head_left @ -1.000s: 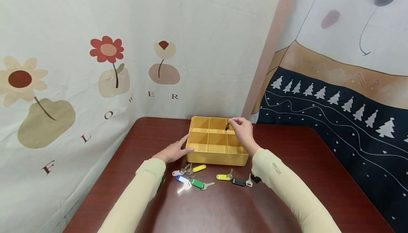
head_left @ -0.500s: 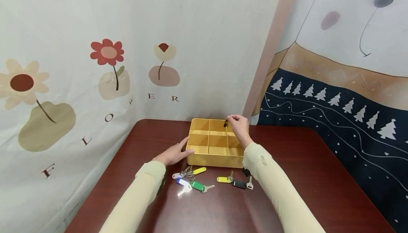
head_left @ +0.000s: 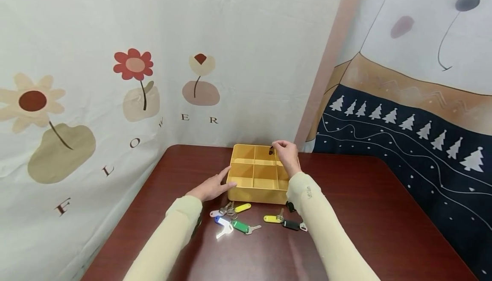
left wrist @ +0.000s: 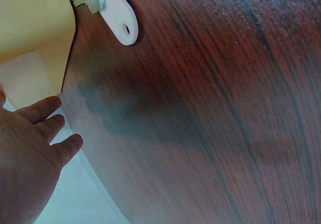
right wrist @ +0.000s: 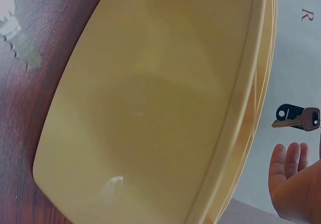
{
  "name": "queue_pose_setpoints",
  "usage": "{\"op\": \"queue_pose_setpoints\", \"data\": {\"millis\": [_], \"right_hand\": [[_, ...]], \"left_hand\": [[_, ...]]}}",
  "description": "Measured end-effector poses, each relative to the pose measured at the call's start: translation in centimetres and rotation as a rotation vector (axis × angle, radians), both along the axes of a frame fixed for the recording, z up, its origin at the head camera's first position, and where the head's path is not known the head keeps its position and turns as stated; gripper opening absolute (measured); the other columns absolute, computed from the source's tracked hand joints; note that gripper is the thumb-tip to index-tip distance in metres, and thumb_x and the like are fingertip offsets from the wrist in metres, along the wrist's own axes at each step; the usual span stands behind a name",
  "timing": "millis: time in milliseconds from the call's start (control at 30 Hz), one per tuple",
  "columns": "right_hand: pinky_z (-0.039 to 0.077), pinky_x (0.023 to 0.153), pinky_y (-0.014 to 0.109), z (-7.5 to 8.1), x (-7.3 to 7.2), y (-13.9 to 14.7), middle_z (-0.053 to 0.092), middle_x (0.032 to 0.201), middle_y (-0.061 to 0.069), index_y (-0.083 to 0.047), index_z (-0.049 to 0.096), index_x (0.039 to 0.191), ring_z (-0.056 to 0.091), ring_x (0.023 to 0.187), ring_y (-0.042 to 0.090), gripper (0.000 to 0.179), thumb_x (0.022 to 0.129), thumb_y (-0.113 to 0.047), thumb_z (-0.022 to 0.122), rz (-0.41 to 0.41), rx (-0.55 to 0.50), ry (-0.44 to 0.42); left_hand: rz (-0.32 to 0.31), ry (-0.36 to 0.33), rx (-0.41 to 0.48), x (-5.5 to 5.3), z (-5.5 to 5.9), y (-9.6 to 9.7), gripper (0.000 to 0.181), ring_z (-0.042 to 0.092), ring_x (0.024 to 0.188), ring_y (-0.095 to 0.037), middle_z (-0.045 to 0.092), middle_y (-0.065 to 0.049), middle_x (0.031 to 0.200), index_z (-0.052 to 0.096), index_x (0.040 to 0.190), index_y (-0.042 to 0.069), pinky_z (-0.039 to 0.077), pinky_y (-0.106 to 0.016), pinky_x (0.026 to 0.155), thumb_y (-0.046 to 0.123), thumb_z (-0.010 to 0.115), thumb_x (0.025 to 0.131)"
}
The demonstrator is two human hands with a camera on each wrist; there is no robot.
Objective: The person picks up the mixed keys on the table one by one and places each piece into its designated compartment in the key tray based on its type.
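Key w/ black tag [right wrist: 297, 118] pinched in R hand [head_left: 287, 156], up over back row of yellow box [head_left: 257, 195].
R thumb + fingertips grip it at one end; can't tell which compartment it's directly above. L hand [head_left: 210, 188] isn't grasping, fingers extended & spread, thumb on box's L front corner, index at its L side. Just off box's near side, L half: white tag [head_left: 217, 214], yellow tag [head_left: 243, 208], blue tag [head_left: 221, 220] & green tag [head_left: 241, 226], w/ keys. Near side, R half: 2nd yellow tag [head_left: 272, 219] w/ key, plus 2nd black tag [head_left: 291, 225] w/ key; dark item [head_left: 290, 206] nr box's R front corner, partly behind R sleeve [head_left: 307, 191], too small to ID. Under box: red-brown wood table [head_left: 353, 204]. Behind box: white curtain w/ flower prints [head_left: 250, 80].
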State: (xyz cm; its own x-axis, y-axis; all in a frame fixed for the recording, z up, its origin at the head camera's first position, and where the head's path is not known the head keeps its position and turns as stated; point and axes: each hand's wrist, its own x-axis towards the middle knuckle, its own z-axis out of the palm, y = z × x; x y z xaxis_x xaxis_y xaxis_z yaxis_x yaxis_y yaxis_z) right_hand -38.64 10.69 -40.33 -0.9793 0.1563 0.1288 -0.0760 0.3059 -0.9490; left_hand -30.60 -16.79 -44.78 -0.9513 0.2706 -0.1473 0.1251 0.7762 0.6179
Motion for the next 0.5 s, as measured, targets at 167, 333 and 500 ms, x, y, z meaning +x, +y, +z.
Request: {"op": "queue_pose_setpoints", "data": {"millis": [167, 333, 500], "right_hand": [[0.045, 0.095, 0.043, -0.05, -0.09, -0.27, 0.067, 0.12, 0.012, -0.005, 0.073, 0.114, 0.057, 0.111, 0.028, 0.03, 0.096, -0.028, 0.065, 0.015, -0.007, -0.009], [0.043, 0.102, 0.044, 0.1, -0.25, -0.21, 0.064, 0.127, 0.014, -0.006, 0.069, 0.123, 0.055, 0.122, 0.03, 0.033, 0.098, -0.026, 0.064, 0.054, -0.016, -0.011], [0.043, 0.102, 0.044, 0.34, -0.12, 0.21, 0.064, 0.127, 0.013, -0.008, 0.071, 0.121, 0.056, 0.12, 0.029, 0.031, 0.098, -0.027, 0.064, 0.057, -0.017, -0.014]], "left_hand": [[-0.016, 0.003, -0.008, 0.01, -0.07, 0.25, 0.084, 0.032, 0.141, -0.043, 0.035, -0.024, 0.154, 0.015, 0.161, 0.02, 0.029, -0.057, 0.111, 0.058, 0.054, 0.096], [-0.013, 0.007, -0.016, 0.04, -0.02, 0.23, 0.084, 0.034, 0.14, -0.042, 0.035, -0.023, 0.154, 0.015, 0.161, 0.02, 0.029, -0.056, 0.111, 0.058, 0.053, 0.096], [-0.002, 0.004, -0.017, 0.22, 0.08, -0.18, 0.084, 0.032, 0.141, -0.043, 0.034, -0.024, 0.154, 0.014, 0.161, 0.021, 0.028, -0.057, 0.112, 0.057, 0.054, 0.097]]}}
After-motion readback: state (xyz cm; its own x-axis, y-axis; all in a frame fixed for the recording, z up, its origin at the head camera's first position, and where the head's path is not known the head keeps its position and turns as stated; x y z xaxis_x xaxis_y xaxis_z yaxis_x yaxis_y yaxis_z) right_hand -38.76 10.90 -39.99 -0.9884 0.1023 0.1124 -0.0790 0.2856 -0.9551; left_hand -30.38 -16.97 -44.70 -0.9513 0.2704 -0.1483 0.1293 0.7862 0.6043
